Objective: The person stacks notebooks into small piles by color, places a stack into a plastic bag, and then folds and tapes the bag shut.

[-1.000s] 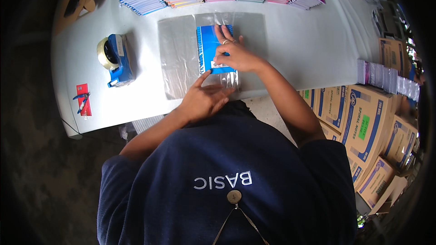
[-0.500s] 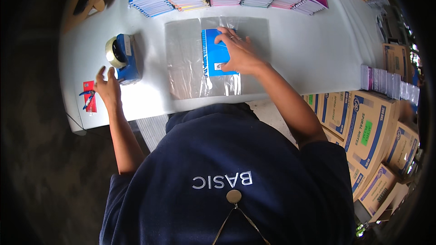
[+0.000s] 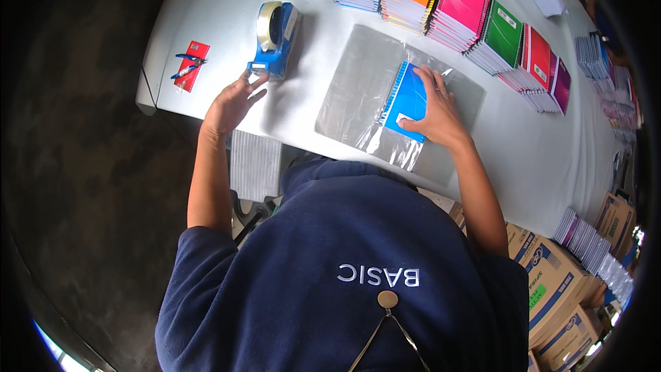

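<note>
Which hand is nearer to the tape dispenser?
Left. The left hand is at the near end of the tape dispenser, contact unclear; the right hand is farther off to its right, on the blue notebook.

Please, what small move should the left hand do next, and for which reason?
Probably the left hand should draw a short strip from the tape roll: its fingertips are at the near end of the blue dispenser, and the right hand rests on the blue notebook, which lies on clear plastic. The tape's loose end is not discernible.
</note>
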Tool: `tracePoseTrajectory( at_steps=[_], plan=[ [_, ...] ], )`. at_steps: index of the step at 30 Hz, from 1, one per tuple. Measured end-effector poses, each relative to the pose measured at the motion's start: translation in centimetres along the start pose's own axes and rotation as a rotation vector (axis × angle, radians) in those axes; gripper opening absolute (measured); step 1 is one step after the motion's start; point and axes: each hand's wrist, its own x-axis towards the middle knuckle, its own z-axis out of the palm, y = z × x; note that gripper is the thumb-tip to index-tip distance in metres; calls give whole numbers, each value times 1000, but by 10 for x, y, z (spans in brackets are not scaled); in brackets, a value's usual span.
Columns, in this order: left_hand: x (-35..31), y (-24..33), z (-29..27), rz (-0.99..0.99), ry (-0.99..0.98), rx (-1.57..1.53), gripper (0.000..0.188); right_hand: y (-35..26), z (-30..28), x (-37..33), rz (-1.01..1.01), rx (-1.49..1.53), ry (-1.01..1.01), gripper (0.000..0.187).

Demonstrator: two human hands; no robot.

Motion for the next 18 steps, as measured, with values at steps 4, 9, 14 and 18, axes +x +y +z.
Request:
tracePoseTrajectory(
  at_steps=[4, 9, 14, 18],
  plan=[
    [-11, -19, -28, -133, 478, 654, 10, -3, -3, 2, -17, 8, -21, 106],
    [43, 44, 87, 394, 659, 789, 23, 10, -1, -1, -17, 5, 15, 106],
    [92, -11, 247, -220, -419, 1156, 31, 9, 0, 0, -45, 14, 13, 107],
    [122, -41, 267, -88, -465, 1912, 51, 6, -2, -1, -38, -2, 25, 106]
  ],
)
